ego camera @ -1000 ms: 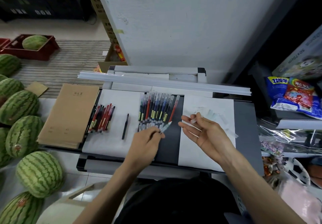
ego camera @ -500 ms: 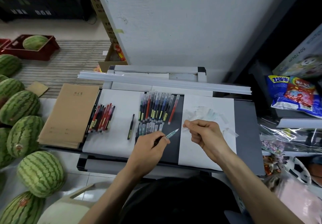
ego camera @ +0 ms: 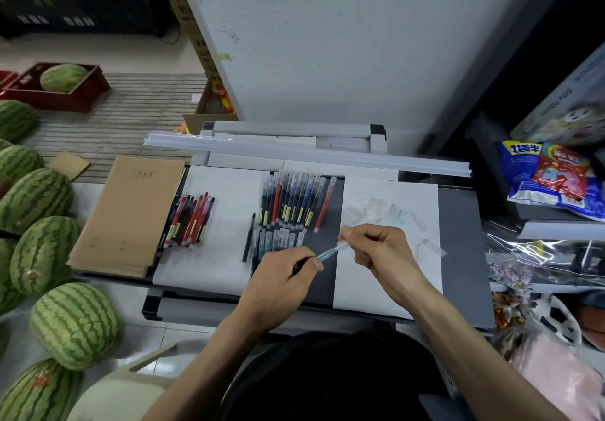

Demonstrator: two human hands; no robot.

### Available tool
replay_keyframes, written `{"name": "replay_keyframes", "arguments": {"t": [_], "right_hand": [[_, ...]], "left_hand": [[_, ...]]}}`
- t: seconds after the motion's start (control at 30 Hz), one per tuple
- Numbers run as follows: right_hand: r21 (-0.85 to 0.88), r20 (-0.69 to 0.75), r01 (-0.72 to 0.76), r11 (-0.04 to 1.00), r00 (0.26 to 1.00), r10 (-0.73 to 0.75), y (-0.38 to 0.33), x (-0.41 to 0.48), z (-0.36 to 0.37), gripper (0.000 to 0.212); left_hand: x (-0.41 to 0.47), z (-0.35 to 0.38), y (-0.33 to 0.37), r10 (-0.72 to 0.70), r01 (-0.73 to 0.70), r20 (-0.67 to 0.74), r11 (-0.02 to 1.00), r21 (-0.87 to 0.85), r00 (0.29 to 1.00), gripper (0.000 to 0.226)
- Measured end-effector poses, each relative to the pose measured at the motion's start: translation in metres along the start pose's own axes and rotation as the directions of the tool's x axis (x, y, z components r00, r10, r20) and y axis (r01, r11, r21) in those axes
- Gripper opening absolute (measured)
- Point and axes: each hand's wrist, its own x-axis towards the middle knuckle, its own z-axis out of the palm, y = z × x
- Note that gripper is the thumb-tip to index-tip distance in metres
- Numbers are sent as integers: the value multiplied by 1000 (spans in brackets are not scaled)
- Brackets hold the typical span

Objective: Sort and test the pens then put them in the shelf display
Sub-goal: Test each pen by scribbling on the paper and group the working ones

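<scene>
Step in hand: pen testing. My left hand (ego camera: 278, 285) grips the teal pen (ego camera: 327, 253) by its barrel, just above the counter (ego camera: 465, 257) at the edge of the white sheet (ego camera: 376, 293). My right hand (ego camera: 379, 250) pinches the clear cap (ego camera: 343, 245) at the pen's tip. I cannot tell whether the cap is going on or coming off. Either way, I judge the next move requires a straight axial pull or push.

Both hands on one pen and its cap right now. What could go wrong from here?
1. The right hand pinches a small clear cap at the tip of the pen that the left hand grips. If it slips, it may get lost among the loose clear caps on the white paper.
2. The left hand works close to the row of sorted pens; a nudge might roll them and mix the colours.
</scene>
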Motion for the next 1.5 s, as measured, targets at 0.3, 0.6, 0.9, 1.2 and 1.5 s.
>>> {"name": "replay_keyframes", "arguments": {"t": [0.3, 0.6, 0.9, 1.2, 1.5], "right_hand": [[42, 76, -72, 996, 995, 69, 9, 0, 9, 21], [17, -50, -192, 981, 980, 193, 32, 4, 13, 24], [-866, -296, -224, 448, 950, -97, 41, 7, -50, 32], [-929, -365, -350, 119, 921, -138, 44, 10, -83, 29], [-916, -385, -355, 184, 908, -164, 48, 12, -86, 13]], "left_hand": [[11, 1, -3, -70, 69, 50, 997, 24, 996, 34], [31, 11, -16, -148, 141, 91, 987, 74, 985, 24], [61, 20, -48, -160, 219, -152, 799, 560, 975, 25], [66, 26, -49, -212, 267, -162, 738, 619, 964, 40], [63, 9, -57, -214, 266, -159, 791, 552, 964, 42]]}}
